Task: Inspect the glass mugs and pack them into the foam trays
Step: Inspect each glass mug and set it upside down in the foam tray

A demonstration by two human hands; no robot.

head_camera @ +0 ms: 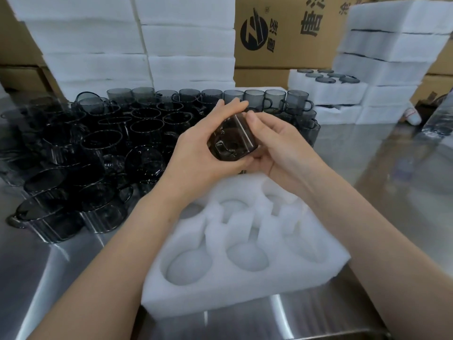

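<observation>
Here both hands, left hand (196, 148) and right hand (277, 148), clasp one smoked mug (231, 138) above the empty foam tray (245, 288) at the table's near edge; smooth glass could slip and break.

We see dark, shiny, see-through glass mugs (103, 148) on a smooth, shiny metal table (404, 173). The tray (240, 288) is soft white foam, matt and a bit rough. Brown cardboard boxes (286, 33) look dull.
</observation>
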